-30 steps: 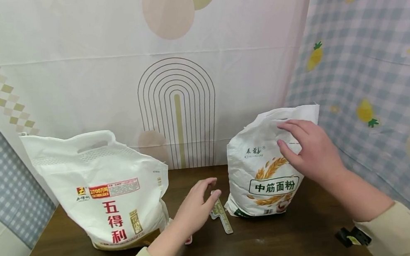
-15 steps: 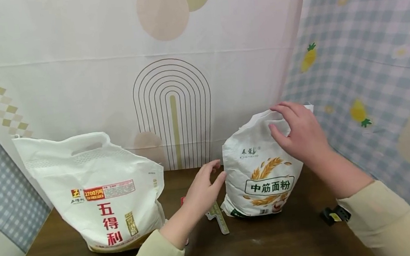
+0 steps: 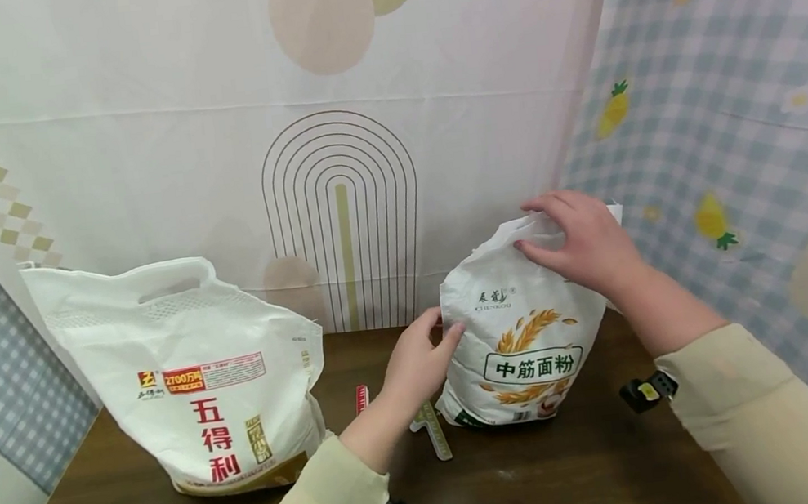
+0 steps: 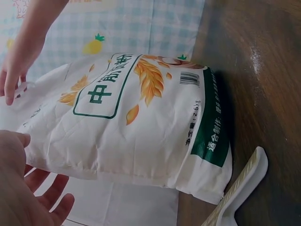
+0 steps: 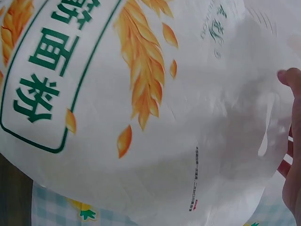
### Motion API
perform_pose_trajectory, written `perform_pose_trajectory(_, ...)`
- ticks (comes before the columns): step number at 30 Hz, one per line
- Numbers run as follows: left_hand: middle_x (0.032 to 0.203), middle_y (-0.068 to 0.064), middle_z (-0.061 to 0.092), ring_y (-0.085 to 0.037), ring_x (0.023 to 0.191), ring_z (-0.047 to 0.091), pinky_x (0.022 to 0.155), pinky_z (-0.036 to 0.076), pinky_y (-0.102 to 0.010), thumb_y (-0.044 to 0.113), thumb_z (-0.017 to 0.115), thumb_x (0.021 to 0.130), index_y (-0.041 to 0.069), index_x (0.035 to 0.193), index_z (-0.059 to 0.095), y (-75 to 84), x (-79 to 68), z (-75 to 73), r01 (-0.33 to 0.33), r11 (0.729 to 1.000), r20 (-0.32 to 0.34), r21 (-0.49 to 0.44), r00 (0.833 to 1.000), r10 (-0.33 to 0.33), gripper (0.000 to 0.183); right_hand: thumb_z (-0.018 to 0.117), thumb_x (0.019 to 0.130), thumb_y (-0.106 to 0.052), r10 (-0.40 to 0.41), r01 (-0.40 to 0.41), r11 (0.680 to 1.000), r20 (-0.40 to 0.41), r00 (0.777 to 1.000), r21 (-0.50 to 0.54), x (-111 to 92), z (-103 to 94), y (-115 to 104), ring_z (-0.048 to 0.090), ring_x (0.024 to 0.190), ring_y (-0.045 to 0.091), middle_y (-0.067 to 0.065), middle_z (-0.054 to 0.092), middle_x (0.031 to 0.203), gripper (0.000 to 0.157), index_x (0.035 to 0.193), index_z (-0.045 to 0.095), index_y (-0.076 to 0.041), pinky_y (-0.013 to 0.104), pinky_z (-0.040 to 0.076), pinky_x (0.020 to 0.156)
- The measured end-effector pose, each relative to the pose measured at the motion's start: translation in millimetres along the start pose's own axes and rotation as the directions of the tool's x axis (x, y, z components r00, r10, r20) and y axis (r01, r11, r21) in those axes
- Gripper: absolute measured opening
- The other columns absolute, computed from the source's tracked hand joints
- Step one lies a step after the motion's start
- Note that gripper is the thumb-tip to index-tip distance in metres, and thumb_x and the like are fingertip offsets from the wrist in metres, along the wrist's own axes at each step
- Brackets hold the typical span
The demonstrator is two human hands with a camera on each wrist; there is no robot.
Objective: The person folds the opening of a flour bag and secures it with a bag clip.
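Observation:
A white flour bag [image 3: 508,323] with wheat ears and green lettering stands upright on the right of the table. My left hand [image 3: 419,361] is at its left edge, thumb over the front and fingers behind. In the left wrist view the fingers [image 4: 51,200] are spread, with a gap between them and the bag. My right hand [image 3: 583,237] straddles the bag's top beside the handle slot [image 5: 267,125], thumb [image 5: 288,77] on the front side, fingers partly hidden behind. A larger white flour bag [image 3: 187,365] with red lettering stands at the left, untouched.
Between the bags, partly behind my left forearm, lie a pale flat clip-like piece [image 3: 434,434] and a red piece [image 3: 362,398] on the dark wooden table [image 3: 502,480]. A patterned cloth [image 3: 335,161] hangs close behind; checked cloth [image 3: 716,129] hangs at the right.
My left hand has moved right and up from the table's middle to the right bag's left edge. My right hand has risen from the bag's front to its top edge. Both bags stay put.

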State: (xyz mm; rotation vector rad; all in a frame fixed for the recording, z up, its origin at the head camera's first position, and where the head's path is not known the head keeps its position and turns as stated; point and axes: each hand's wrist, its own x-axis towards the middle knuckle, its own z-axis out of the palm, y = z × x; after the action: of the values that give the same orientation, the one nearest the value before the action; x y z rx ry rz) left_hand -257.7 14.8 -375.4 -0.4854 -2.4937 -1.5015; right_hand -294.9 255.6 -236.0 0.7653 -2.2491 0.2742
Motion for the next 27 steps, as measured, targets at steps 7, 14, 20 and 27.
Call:
perform_pose_trajectory(7,0.096,0.01,0.064,-0.007,0.087,0.058,0.072,0.049,-0.028,0.046,0.053,0.09,0.024,0.104,0.065,-0.3,3.7,2.5,-0.017,1.0,-0.083,-0.009,0.996,0.016,0.028,0.075,0.076,-0.03,-0.054,0.05,0.998,0.116,0.992,0.033,7.8,-0.5,6.7,0.059,0.083,0.018,-0.003,0.067,0.089,0.022,0.094,0.068,-0.019,0.038,0.043,0.079)
perform_pose_trajectory(14,0.092,0.012,0.065,-0.006,0.081,0.059,0.067,0.049,-0.027,0.045,0.053,0.091,0.026,0.098,0.067,-1.8,5.4,3.2,-0.039,0.999,-0.117,0.014,0.992,0.04,0.025,0.073,0.078,-0.013,-0.112,0.102,0.992,0.142,0.984,0.081,6.2,-4.9,8.7,0.061,0.082,0.016,-0.003,0.069,0.087,0.015,0.093,0.072,-0.018,0.04,0.041,0.081)
perform_pose_trajectory(20,0.09,0.011,0.066,-0.006,0.078,0.059,0.066,0.049,-0.027,0.044,0.054,0.091,0.024,0.097,0.068,-2.6,4.9,0.5,-0.054,0.995,-0.148,0.081,0.987,0.066,0.025,0.069,0.08,-0.005,-0.138,0.127,0.988,0.131,0.982,0.091,3.4,-9.9,7.1,0.062,0.083,0.017,-0.003,0.069,0.087,0.021,0.096,0.073,-0.018,0.04,0.042,0.08)
perform_pose_trajectory(27,0.084,0.01,0.065,-0.006,0.071,0.057,0.061,0.047,-0.024,0.038,0.056,0.091,0.023,0.09,0.067,-3.5,3.1,-2.3,-0.066,0.987,-0.183,0.15,0.979,0.093,0.019,0.071,0.075,-0.002,-0.247,0.243,0.967,0.043,0.968,0.075,-2.8,-13.7,5.7,0.061,0.083,0.021,0.0,0.069,0.086,0.025,0.095,0.073,-0.017,0.042,0.042,0.078)
